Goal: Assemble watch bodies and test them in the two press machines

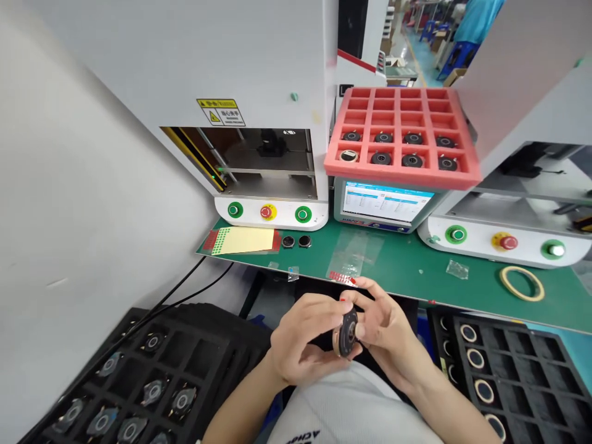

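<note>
In front of my body I hold a round black smartwatch case (pixel 348 334) with a gold-coloured rim. It stands tilted on edge, its back facing right. My left hand (pixel 308 336) grips the rim from the left, fingers over the top and thumb beneath. My right hand (pixel 382 324) pinches the case from the right, with the thumb on its back and the index finger raised. Small red bits show at fingertips near the case; I cannot tell what they are. Just beyond lies a clear film sheet (pixel 354 253) with a red-marked edge.
A pink foam tray (pixel 402 176) with watch cases rests above a screen (pixel 382 200). Presses with buttons flank it. On the green bench (pixel 398 265) lie a yellow sheet (pixel 245 239), two watch cases (pixel 296 242) and a tape roll (pixel 522 283). Black trays (pixel 185 351) (pixel 522 370) flank me.
</note>
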Available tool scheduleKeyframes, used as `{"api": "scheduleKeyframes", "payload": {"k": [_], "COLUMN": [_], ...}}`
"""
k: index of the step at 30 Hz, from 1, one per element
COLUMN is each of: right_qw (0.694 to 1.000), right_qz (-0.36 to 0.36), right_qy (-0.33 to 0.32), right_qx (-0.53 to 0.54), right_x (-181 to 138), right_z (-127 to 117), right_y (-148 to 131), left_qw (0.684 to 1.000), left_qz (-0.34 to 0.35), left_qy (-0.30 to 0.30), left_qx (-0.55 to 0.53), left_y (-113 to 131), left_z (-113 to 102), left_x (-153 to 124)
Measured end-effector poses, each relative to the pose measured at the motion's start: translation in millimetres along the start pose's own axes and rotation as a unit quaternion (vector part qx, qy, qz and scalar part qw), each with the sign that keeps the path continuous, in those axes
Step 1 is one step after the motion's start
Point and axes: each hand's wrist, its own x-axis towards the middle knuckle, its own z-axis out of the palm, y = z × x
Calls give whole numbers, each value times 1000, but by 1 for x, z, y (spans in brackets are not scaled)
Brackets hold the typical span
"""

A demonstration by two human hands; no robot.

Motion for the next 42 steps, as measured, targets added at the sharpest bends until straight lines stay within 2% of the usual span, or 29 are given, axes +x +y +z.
{"api": "scheduleKeyframes", "payload": {"k": [3,7,10,14,18,24,42], "right_qw": [1000,987,959,934,909,873,875], "right_qz": [7,-106,-188,-237,-258,-274,-259], "right_qy": [3,78,130,125,144,99,159], "right_qx": [3,-90,-168,-239,-295,-390,-377], "right_x": [-4,-12,-20,-33,-42,-48,-47], "right_z": [3,-1,-5,1,17,27,26], "right_y": [-1,-3,-6,-14,-24,-28,-22], "left_qw": [995,975,969,977,989,992,993], "left_qz": [-41,-110,-112,-136,-120,-106,-90], "left_qy": [45,87,70,17,-25,-70,-62], "left_qx": [-78,-175,-209,-163,-87,15,45], "left_y": [-1,8,15,18,13,19,20], "left_z": [5,9,8,0,-5,-6,0], "left_x": [0,3,5,5,3,6,8]}}
